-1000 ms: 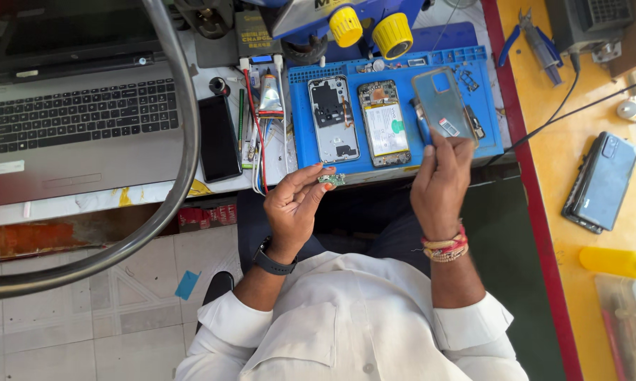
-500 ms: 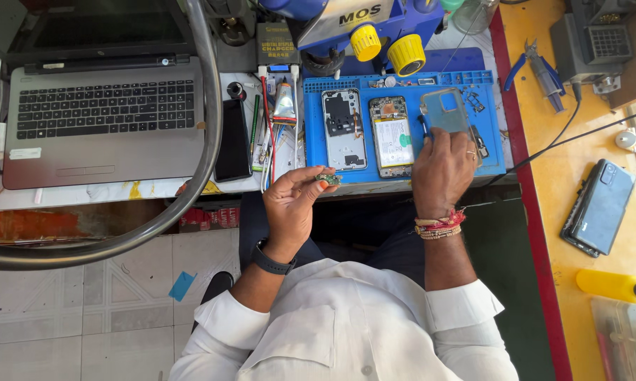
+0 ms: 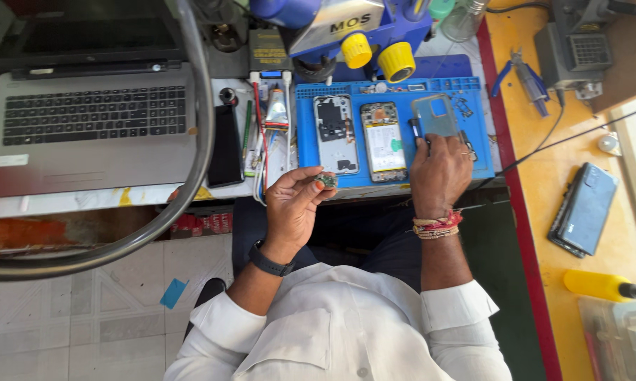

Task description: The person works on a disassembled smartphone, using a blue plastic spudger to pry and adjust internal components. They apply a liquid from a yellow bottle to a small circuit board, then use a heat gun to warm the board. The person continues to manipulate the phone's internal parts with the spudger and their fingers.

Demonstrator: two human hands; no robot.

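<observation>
While I look down from above, my left hand (image 3: 293, 204) sits at the centre of the frame, just below the bench edge, palm turned up and fingers curled. Between its thumb and fingertips it pinches a small green board (image 3: 325, 181), which hangs right at the lower edge of the blue mat (image 3: 307, 127). My right hand (image 3: 439, 173) lies to the right of it, a little higher, resting on the mat's lower right part. Its fingers grip the bottom edge of a clear case (image 3: 436, 115), which stands up and away from the hand toward the top of the frame, over the mat's right side. The two hands are near each other but apart, with the mat's lower edge between them.

On the mat, between board and case, lie two opened phone parts side by side: a pale frame (image 3: 335, 134) on the left and a phone body (image 3: 383, 141) with its insides showing on the right. The board is just below the frame's bottom corner; the case is just beside the body's right edge.

Left of the mat lies a black phone (image 3: 225, 146), and a laptop (image 3: 92, 127) fills the upper left. At the right, on the yellow top, another phone (image 3: 584, 209) lies well apart from both hands.
</observation>
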